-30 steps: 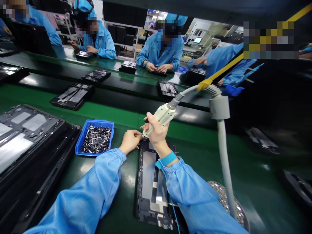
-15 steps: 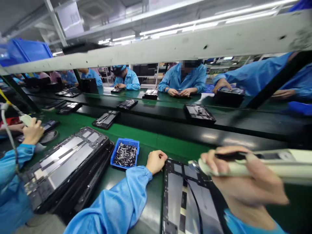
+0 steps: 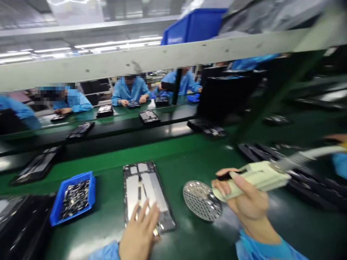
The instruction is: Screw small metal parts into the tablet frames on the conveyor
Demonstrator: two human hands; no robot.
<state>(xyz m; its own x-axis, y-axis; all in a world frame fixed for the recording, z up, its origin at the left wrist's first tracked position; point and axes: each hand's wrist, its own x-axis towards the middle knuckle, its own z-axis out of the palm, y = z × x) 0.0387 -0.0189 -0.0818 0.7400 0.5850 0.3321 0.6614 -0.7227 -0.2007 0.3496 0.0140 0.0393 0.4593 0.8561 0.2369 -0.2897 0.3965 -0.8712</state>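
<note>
My right hand (image 3: 248, 202) is closed round a pale green electric screwdriver (image 3: 257, 177), whose cable runs off to the right. The front end of the screwdriver points at a round metal dish with a pattern of holes (image 3: 196, 200); whether the bit touches it I cannot tell. My left hand (image 3: 141, 231) lies with fingers stretched over the lower part of an opened tablet-like device (image 3: 151, 184). Silver plates and a dark cable show inside that device. To its left sits a blue bin (image 3: 92, 195) full of small metal and black parts.
A stack of dark devices (image 3: 27, 224) stands at the lower left. More dark casings (image 3: 306, 191) lie at the right. Behind the bench, a dark belt (image 3: 173, 126) carries several devices, with people in blue working beyond. A white beam (image 3: 108, 61) crosses overhead.
The view has turned right. My right hand has carried the screwdriver from above the device to the round dish. My left hand has gone from the device's top corner to its lower part, fingers spread.
</note>
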